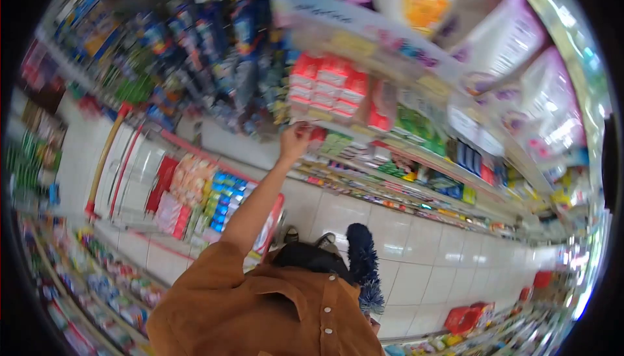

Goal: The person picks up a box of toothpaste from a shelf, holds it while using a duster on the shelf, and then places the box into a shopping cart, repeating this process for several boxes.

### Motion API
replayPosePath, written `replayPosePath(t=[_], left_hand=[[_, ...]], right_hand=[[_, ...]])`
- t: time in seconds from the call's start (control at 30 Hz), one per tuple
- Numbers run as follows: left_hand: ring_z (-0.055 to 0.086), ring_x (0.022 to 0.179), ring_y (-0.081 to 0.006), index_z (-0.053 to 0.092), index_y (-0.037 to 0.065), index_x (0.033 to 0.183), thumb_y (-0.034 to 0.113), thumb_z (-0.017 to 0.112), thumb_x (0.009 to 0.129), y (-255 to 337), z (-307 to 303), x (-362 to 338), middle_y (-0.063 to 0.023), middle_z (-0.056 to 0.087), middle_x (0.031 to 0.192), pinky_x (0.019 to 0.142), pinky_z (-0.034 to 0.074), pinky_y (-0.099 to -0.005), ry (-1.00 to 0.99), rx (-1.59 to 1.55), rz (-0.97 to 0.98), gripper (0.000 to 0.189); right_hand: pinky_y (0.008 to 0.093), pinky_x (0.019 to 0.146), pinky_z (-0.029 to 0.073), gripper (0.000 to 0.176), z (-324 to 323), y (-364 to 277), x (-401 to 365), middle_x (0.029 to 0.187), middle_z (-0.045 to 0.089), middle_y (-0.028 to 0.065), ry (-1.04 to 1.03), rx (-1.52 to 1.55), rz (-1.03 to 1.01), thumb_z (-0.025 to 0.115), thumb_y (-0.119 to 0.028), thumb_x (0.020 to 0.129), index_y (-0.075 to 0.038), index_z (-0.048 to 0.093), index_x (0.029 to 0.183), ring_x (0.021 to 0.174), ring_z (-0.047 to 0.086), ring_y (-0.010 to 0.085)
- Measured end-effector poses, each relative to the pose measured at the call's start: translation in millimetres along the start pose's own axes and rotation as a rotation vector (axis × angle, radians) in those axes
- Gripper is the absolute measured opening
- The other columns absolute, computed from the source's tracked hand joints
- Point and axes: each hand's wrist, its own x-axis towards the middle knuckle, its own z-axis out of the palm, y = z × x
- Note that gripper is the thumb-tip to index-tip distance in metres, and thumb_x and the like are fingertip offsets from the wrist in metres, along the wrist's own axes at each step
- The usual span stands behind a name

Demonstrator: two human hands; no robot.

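My left hand is stretched out to a shelf edge, just under stacks of red-and-white boxes. Its fingers are curled against a small red pack, but motion blur hides whether they grip it. My sleeve and shirt are rust brown. A dark blue fluffy duster sticks up from beside my shirt at the lower middle. My right hand is hidden behind the shirt. My shoes stand on white floor tiles.
A red-framed trolley loaded with colourful packets stands at my left. Shelves of goods line both sides of the aisle. Large white and purple bags fill the top shelf. A red box lies low on the right.
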Motion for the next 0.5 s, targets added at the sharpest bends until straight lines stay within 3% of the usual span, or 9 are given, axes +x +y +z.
replayPosePath(t=[0.03, 0.1, 0.2, 0.33, 0.37, 0.4, 0.43, 0.5], left_hand=[[0.056, 0.06, -0.0105, 0.064, 0.008, 0.097, 0.017, 0.067, 0.079, 18, -16, -21, -0.0036, 0.061, 0.067, 0.058, 0.046, -0.0259, 0.005, -0.147, -0.062, 0.021], [0.051, 0.059, -0.0056, 0.064, 0.008, 0.096, 0.016, 0.065, 0.083, 29, -51, -56, 0.0006, 0.06, 0.07, 0.054, 0.042, -0.0214, 0.105, -0.128, -0.023, 0.016], [0.051, 0.061, -0.0043, 0.064, 0.007, 0.096, 0.015, 0.065, 0.083, 31, -120, -109, 0.0012, 0.06, 0.073, 0.054, 0.041, -0.0196, 0.209, -0.127, -0.184, 0.016], [0.053, 0.059, -0.0058, 0.065, 0.005, 0.087, 0.015, 0.064, 0.083, -22, -214, -167, -0.0017, 0.064, 0.07, 0.053, 0.041, -0.0219, 0.602, 0.154, -0.182, 0.011], [0.056, 0.061, -0.0095, 0.065, 0.005, 0.088, 0.016, 0.065, 0.081, -45, -241, -179, -0.0055, 0.065, 0.076, 0.053, 0.042, -0.0237, 0.629, 0.253, -0.294, 0.013], [0.06, 0.07, -0.0184, 0.064, 0.004, 0.091, 0.017, 0.065, 0.08, -50, -265, -187, -0.0097, 0.064, 0.078, 0.059, 0.046, -0.0309, 0.612, 0.408, -0.339, 0.017], [0.059, 0.083, -0.0299, 0.062, 0.002, 0.099, 0.022, 0.064, 0.08, -79, -291, -202, -0.0168, 0.061, 0.092, 0.069, 0.047, -0.0394, 0.575, 0.663, -0.276, 0.028], [0.055, 0.094, -0.038, 0.058, 0.0, 0.107, 0.028, 0.065, 0.078, -95, -318, -214, -0.0248, 0.055, 0.104, 0.078, 0.046, -0.0454, 0.625, 0.958, -0.412, 0.041]], right_hand=[[0.0285, 0.045, 0.036, 0.054, 3, -13, -2, 0.045, 0.047, 0.0059, -0.006, -0.03, 0.001, 0.063, -0.049, 0.079, 0.004, 0.064, 0.068, 0.043, 0.044, 0.0119], [0.0308, 0.051, 0.037, 0.056, 15, -20, 8, 0.045, 0.046, 0.0078, 0.01, -0.133, -0.057, 0.059, -0.05, 0.082, 0.004, 0.063, 0.068, 0.047, 0.045, 0.0139], [0.0304, 0.048, 0.036, 0.056, 20, -34, 31, 0.045, 0.046, 0.0071, -0.077, -0.217, -0.112, 0.058, -0.05, 0.083, 0.004, 0.063, 0.069, 0.045, 0.045, 0.0134], [0.0298, 0.044, 0.034, 0.056, 26, -63, 61, 0.045, 0.046, 0.0062, -0.18, -0.28, -0.188, 0.058, -0.05, 0.084, 0.005, 0.062, 0.071, 0.043, 0.043, 0.0127], [0.0297, 0.043, 0.034, 0.056, 26, -68, 66, 0.045, 0.046, 0.006, -0.203, -0.292, -0.204, 0.057, -0.05, 0.084, 0.005, 0.062, 0.071, 0.042, 0.043, 0.0125], [0.0295, 0.042, 0.034, 0.056, 26, -73, 72, 0.045, 0.045, 0.0057, -0.225, -0.305, -0.221, 0.057, -0.05, 0.085, 0.005, 0.062, 0.072, 0.042, 0.043, 0.0123], [0.0294, 0.042, 0.033, 0.056, 26, -77, 78, 0.045, 0.045, 0.0055, -0.244, -0.318, -0.241, 0.057, -0.05, 0.085, 0.005, 0.062, 0.072, 0.041, 0.043, 0.0122], [0.0291, 0.04, 0.033, 0.056, 25, -84, 91, 0.046, 0.045, 0.005, -0.294, -0.337, -0.252, 0.056, -0.05, 0.085, 0.005, 0.062, 0.073, 0.04, 0.042, 0.0118]])
